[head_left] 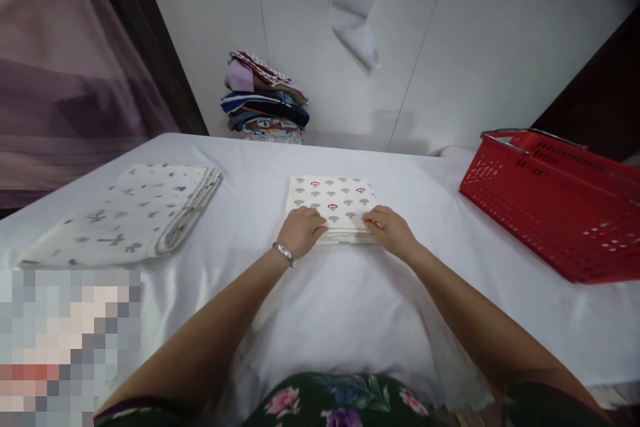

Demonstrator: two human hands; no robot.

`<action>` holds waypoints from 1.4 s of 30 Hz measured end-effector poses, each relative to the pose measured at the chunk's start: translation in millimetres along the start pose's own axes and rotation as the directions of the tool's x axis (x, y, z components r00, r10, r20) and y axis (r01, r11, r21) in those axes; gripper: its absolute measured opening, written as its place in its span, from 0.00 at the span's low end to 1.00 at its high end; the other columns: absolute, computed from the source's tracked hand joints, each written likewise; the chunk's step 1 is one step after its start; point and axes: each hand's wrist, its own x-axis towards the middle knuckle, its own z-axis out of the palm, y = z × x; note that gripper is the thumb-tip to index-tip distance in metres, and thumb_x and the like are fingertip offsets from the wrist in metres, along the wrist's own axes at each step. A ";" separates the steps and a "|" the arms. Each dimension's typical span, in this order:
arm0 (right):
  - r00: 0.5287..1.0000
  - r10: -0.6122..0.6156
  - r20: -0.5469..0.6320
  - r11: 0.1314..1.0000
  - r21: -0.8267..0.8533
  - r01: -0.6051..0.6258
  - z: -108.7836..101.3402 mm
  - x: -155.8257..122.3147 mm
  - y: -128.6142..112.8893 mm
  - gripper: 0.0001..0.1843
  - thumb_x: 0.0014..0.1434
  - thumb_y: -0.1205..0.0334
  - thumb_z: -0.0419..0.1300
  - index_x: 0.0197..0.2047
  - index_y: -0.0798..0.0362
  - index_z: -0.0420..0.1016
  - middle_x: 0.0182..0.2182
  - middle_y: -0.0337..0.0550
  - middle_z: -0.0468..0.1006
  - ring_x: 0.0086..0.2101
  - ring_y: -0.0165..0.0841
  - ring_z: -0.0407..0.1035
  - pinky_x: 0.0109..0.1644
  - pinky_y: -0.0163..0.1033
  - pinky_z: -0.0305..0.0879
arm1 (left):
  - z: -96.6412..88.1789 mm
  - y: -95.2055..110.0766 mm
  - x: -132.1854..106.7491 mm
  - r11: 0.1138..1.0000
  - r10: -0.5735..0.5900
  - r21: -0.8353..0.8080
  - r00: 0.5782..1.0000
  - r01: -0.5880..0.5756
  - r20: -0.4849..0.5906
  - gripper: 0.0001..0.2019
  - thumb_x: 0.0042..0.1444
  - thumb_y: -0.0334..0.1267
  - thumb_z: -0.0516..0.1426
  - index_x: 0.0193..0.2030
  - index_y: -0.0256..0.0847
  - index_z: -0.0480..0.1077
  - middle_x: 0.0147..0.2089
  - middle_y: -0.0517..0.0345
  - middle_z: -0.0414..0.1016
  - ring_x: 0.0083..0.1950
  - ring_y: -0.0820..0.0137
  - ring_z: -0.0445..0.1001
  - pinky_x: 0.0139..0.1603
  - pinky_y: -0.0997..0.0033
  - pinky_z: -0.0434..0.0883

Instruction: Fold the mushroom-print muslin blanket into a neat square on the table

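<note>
— Left hand (pixel 301 230) and right hand (pixel 390 230): holding anything?
— Both lie palm-down, fingers curled over the near edge of the folded mushroom-print cloth (pixel 334 199); pinching or pressing, unclear.
— Where is the cloth?
— Flat on the table (pixel 350 300), left of the red basket (pixel 550 210).

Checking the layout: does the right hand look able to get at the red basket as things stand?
Likely yes: the red basket stands to that side, with only bare sheet between it and the right hand.
</note>
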 end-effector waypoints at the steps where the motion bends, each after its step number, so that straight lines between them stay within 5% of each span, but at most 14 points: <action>1: 0.999 -0.012 0.037 1.000 -0.016 0.013 3.6 5.0 -4.4 0.10 0.59 0.63 0.53 0.36 0.47 0.76 0.36 0.41 0.74 0.40 0.33 0.66 0.40 0.37 0.61 | 2.2 1.2 2.2 1.000 -0.003 0.006 1.000 0.003 0.013 0.09 0.57 0.40 0.54 0.36 0.44 0.74 0.38 0.55 0.74 0.41 0.65 0.67 0.42 0.62 0.63; 5: 0.991 -0.026 0.132 0.998 -0.055 0.033 22.7 14.9 -12.9 0.09 0.57 0.63 0.55 0.34 0.47 0.78 0.34 0.41 0.74 0.39 0.33 0.66 0.40 0.37 0.61 | 9.7 0.7 0.5 1.000 -0.013 -0.001 1.000 0.013 0.014 0.10 0.59 0.41 0.52 0.34 0.44 0.74 0.36 0.56 0.73 0.39 0.66 0.67 0.40 0.63 0.62; 10: 0.997 -0.012 0.077 0.999 -0.041 0.015 35.1 9.8 -9.0 0.09 0.58 0.62 0.55 0.38 0.46 0.77 0.37 0.41 0.74 0.42 0.34 0.65 0.43 0.39 0.61 | 13.5 -0.6 -4.0 1.000 0.011 -0.003 1.000 -0.011 -0.010 0.13 0.62 0.40 0.48 0.33 0.42 0.72 0.35 0.55 0.72 0.38 0.67 0.66 0.40 0.64 0.62; 18: 0.990 -0.137 -0.029 0.990 -0.030 0.136 37.2 2.1 0.9 0.13 0.63 0.62 0.48 0.37 0.50 0.74 0.38 0.44 0.73 0.40 0.35 0.64 0.45 0.41 0.60 | 14.9 5.0 -3.0 0.999 0.021 -0.031 0.998 -0.023 -0.062 0.15 0.63 0.39 0.44 0.34 0.40 0.69 0.35 0.53 0.70 0.39 0.66 0.65 0.41 0.63 0.61; 25: 0.958 -0.284 0.048 0.954 -0.082 0.287 35.3 -1.1 6.7 0.15 0.64 0.60 0.45 0.36 0.52 0.72 0.36 0.46 0.72 0.38 0.36 0.63 0.42 0.42 0.58 | 15.6 1.7 -8.8 0.997 0.064 -0.041 0.997 -0.066 -0.049 0.14 0.63 0.38 0.44 0.34 0.40 0.69 0.36 0.55 0.71 0.39 0.67 0.65 0.42 0.63 0.61; 31: 0.956 -0.277 0.093 0.957 -0.061 0.283 33.4 -1.8 8.8 0.14 0.63 0.56 0.48 0.38 0.51 0.73 0.37 0.46 0.72 0.39 0.36 0.62 0.43 0.42 0.57 | 15.6 -1.7 -8.9 0.992 0.089 -0.087 0.996 -0.090 -0.017 0.13 0.60 0.45 0.49 0.36 0.40 0.70 0.37 0.54 0.71 0.39 0.67 0.66 0.42 0.63 0.62; 42: 0.967 -0.253 -0.024 0.967 -0.037 0.252 38.6 -1.2 7.5 0.14 0.64 0.59 0.47 0.37 0.51 0.72 0.37 0.46 0.73 0.39 0.35 0.64 0.43 0.42 0.59 | 16.5 1.0 -7.7 0.994 0.071 -0.081 0.996 -0.075 -0.048 0.13 0.62 0.40 0.46 0.34 0.40 0.69 0.35 0.55 0.70 0.38 0.68 0.66 0.41 0.64 0.62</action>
